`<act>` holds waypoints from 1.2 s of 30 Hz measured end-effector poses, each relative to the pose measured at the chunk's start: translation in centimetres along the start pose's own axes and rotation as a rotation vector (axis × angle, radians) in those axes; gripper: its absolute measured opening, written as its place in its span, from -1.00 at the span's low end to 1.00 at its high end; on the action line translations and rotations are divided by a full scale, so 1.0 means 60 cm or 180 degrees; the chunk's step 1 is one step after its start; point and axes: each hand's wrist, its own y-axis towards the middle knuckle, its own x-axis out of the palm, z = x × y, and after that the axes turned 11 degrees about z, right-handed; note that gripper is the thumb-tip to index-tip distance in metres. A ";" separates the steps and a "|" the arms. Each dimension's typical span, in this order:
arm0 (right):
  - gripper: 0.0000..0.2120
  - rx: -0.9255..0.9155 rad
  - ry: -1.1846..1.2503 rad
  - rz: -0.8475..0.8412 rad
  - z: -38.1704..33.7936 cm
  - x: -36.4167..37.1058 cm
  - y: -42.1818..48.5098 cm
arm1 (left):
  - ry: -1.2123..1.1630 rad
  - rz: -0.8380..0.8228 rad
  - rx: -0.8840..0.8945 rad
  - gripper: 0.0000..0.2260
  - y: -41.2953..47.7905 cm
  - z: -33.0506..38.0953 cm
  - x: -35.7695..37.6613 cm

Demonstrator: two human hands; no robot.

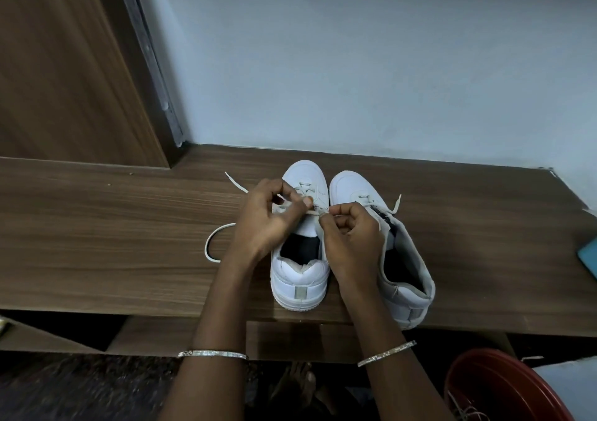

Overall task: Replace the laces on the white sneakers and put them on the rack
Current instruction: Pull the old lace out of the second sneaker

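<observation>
While a slack loop of the lace point(207, 246) is lying on the tabletop point(113, 243) left of the left sneaker point(300, 288), the left hand point(268, 217) is pinching a strand over that sneaker's eyelets. The right hand point(352, 230) is pinching the lace tip at its right eyelet row. The right sneaker point(407, 278) is standing just right of it. Lacing seems about midway; next, the tip probably needs feeding through an eyelet and the slack pulling through. No brand or writing is showing legibly.

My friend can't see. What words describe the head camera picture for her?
The left hand and right hand pinch a white lace over the left sneaker, beside the right sneaker, on a wooden shelf. A red tub sits lower right.
</observation>
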 end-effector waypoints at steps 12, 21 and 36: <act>-0.86 0.0008 0.0064 -0.0046 -0.004 -0.002 0.000 | -0.0480 0.0043 0.0019 -0.99 0.000 0.007 0.006; -0.88 -0.0043 0.0066 -0.0045 -0.003 -0.002 -0.002 | -0.1109 0.1557 -0.1814 -0.83 0.016 -0.021 -0.026; -0.92 -0.0071 0.0070 -0.0064 0.000 -0.001 -0.001 | 0.1400 -0.0032 0.1002 -0.91 -0.002 0.005 0.004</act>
